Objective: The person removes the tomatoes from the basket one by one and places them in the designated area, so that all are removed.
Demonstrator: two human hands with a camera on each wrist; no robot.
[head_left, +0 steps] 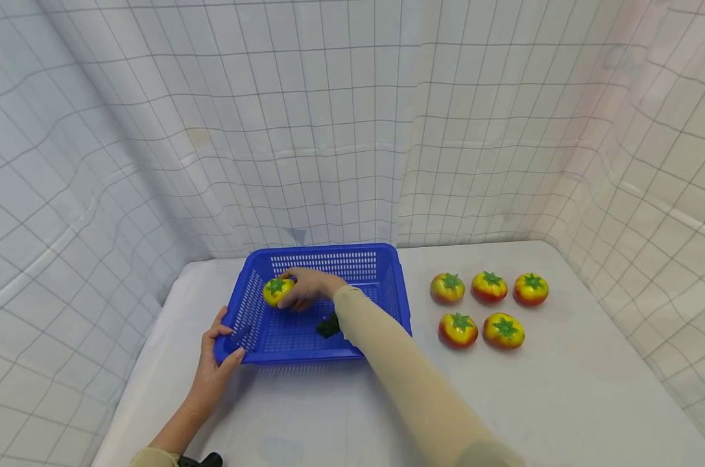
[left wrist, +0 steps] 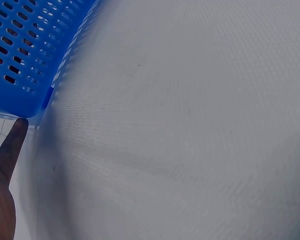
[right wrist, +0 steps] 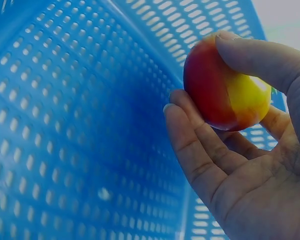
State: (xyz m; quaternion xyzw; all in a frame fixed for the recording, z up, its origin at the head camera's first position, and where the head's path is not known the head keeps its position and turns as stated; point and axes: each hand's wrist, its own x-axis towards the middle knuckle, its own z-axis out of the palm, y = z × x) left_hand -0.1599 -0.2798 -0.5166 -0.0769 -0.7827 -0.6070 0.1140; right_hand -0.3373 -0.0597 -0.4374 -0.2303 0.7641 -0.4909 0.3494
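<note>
A blue plastic basket (head_left: 323,357) with slotted walls stands on the white table. My left hand (head_left: 211,366) grips its near left corner, fingers over the left rim and thumb at the front rim; the left wrist view shows the thumb (left wrist: 12,145) against the corner. Inside the basket, toward its left side, my right hand (head_left: 310,285) holds a yellow-and-red tomato (head_left: 275,293) with a green leafy top. The right wrist view shows that tomato (right wrist: 210,85) between thumb and fingers, above the slotted basket floor (right wrist: 65,135).
Right of the basket, several more yellow-and-red tomatoes lie in two rows, among them a back-left one (head_left: 447,288) and a front-right one (head_left: 504,331). White gridded curtains (head_left: 329,130) enclose the table (head_left: 562,389) at the back and both sides.
</note>
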